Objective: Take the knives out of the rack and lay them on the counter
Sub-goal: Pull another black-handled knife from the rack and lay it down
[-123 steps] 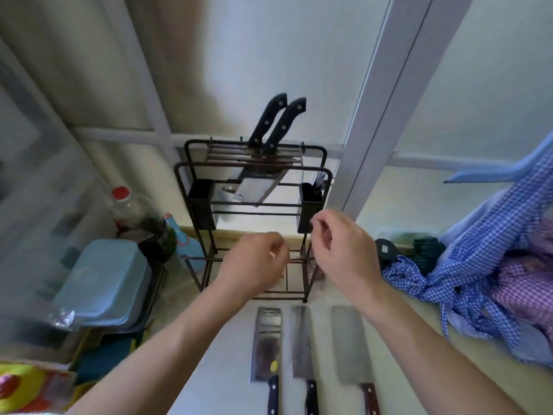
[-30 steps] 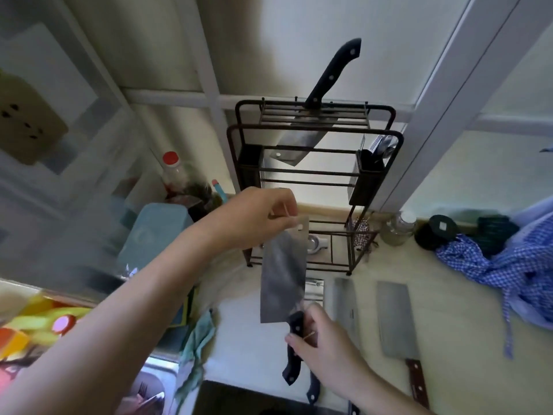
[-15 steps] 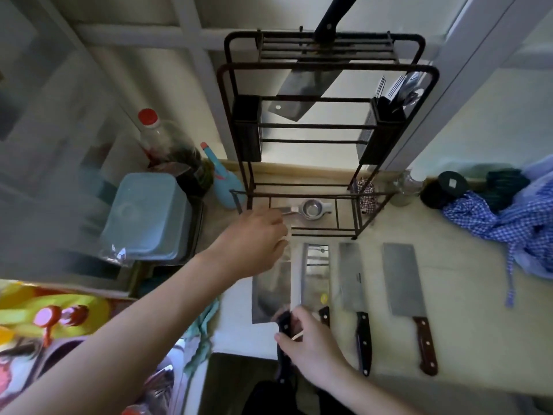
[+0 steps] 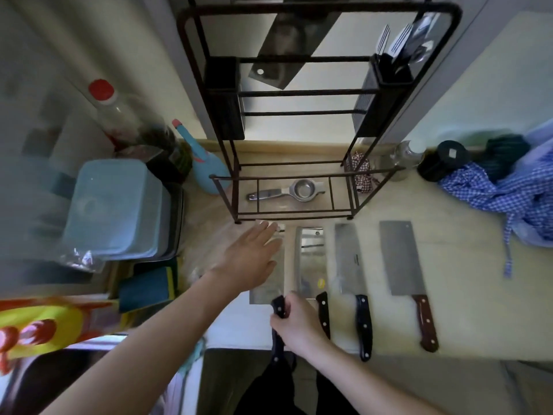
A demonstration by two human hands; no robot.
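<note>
A black wire rack [image 4: 317, 94] stands at the back of the pale counter [image 4: 466, 265]. One cleaver [image 4: 284, 46] hangs in its top slots, handle out of view. Three cleavers lie side by side in front of the rack: one with slots [image 4: 311, 259], one with a black handle [image 4: 350, 265], one with a brown handle [image 4: 401, 262]. A fourth cleaver [image 4: 266, 292] lies flat at the left of the row. My left hand [image 4: 251, 262] rests flat on its blade, fingers spread. My right hand [image 4: 299, 322] grips its black handle.
A metal strainer [image 4: 302, 190] lies on the rack's bottom shelf, and a cutlery holder [image 4: 386, 82] with forks hangs on its right. Left of the rack are a bottle [image 4: 119, 115], a blue sprayer and a blue lidded tub [image 4: 116, 208]. Blue checked cloth [image 4: 508, 193] lies at right.
The cleaver held upright a second ago has come down flat on the counter at the left of the row. My left hand has flattened onto its blade. The view has tilted down.
</note>
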